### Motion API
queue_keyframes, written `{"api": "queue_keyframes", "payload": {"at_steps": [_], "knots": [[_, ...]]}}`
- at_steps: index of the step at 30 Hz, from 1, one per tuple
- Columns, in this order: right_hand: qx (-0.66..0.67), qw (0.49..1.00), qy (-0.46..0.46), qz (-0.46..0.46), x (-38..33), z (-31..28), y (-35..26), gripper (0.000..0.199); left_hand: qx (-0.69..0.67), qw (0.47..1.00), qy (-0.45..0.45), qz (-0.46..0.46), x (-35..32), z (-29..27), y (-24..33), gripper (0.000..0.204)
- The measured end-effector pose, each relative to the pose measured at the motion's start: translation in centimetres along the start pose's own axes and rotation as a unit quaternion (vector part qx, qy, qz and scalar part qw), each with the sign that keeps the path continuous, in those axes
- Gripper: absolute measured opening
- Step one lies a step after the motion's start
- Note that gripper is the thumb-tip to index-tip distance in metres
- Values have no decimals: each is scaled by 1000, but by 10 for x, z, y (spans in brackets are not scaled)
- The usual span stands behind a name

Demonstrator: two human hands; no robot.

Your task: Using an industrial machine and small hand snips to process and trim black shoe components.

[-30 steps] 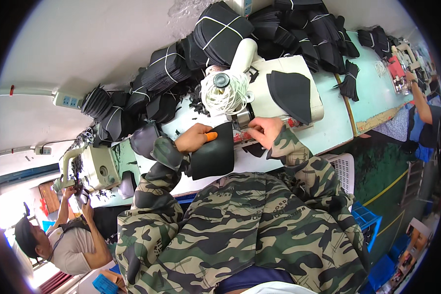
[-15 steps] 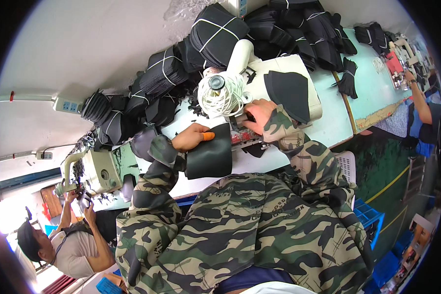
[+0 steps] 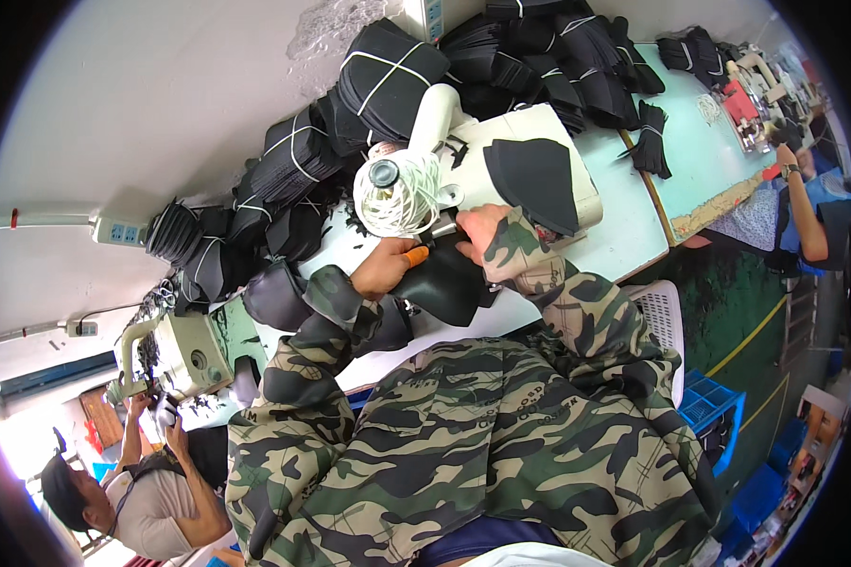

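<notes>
1. Head view: the left hand (image 3: 385, 268) was closed around the near edge of a black curved fabric piece (image 3: 444, 288), with an orange cover showing on one finger, right at the front edge of the pale green table (image 3: 624, 213).
2. The right hand (image 3: 477, 231) lay flat on the same black piece, fingers pressed down toward the needle area of the white sewing machine (image 3: 501, 156); how far those fingers curled I couldn't tell, as the machine head hid the tips.
3. The black piece itself sat at the foot of the machine, between both hands, partly hanging over the table's near edge.
4. A big cone of white thread (image 3: 397, 194) sat just left of the machine, touching its arm.
5. On top of the machine's bed rested another black panel (image 3: 539, 175).
6. Tied bundles of black pieces (image 3: 388, 80) were heaped along the table's far edge against the wall.
7. At the lower left, another person (image 3: 132, 491) worked at a second sewing machine (image 3: 175, 354), well apart from the camouflage sleeves.
</notes>
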State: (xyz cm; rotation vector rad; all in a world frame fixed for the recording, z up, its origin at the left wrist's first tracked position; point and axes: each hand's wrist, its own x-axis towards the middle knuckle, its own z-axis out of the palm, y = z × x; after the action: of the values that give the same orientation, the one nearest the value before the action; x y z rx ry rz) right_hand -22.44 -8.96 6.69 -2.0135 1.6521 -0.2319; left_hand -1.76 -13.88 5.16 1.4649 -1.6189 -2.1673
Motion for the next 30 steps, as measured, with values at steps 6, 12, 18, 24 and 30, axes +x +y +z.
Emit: {"api": "queue_keyframes", "payload": {"at_steps": [6,12,18,24,30], "knots": [[215,975,3,61,-41,14,21,26,40,993,-57,-98,7,-18,7,24],[249,933,257,32,-73,-19,39,12,259,945,177,97,-3,-49,-16,25],[-69,953,295,16,-54,-17,55,14,665,743,75,-12,-20,-63,-103,32],[306,951,48,8,-56,31,-6,25,545,817,134,130,-35,-69,-109,29],[498,856,-126,66,-44,60,-17,27,201,962,-176,61,-44,-28,-7,22]]}}
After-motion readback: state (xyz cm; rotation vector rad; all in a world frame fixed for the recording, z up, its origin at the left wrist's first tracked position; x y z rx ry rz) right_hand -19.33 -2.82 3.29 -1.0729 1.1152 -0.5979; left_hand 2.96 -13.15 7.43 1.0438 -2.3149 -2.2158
